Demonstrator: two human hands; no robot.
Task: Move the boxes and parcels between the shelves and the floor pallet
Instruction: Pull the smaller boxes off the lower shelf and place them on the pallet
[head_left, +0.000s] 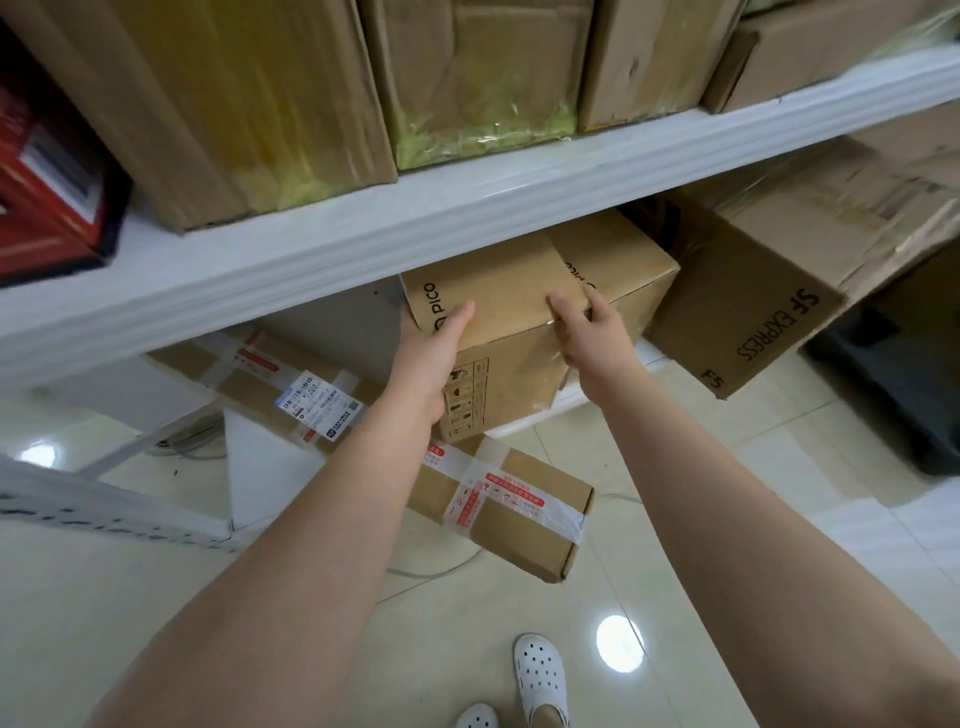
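My forearms (322, 519) reach out. My left hand (431, 353) clasps the PICO box (498, 306) at its left side, thumb on top, and my right hand (592, 332) curls its fingers over the top right edge. The box sits at the lip of the lower shelf (571, 397), under the white shelf beam (467, 208). I judge it mid-transfer, and the next move calls for a low, level pull. Below lies a taped parcel (498, 509), and an SF Express box (737, 322) juts out alongside.

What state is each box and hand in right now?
PICO box: closed, at lower shelf's front, gripped by both hands.
Left hand: grips PICO box's left side.
Right hand: fingers curled over its top.
SF Express box: closed, on lower shelf.
Taped parcel: sealed, lying on floor.
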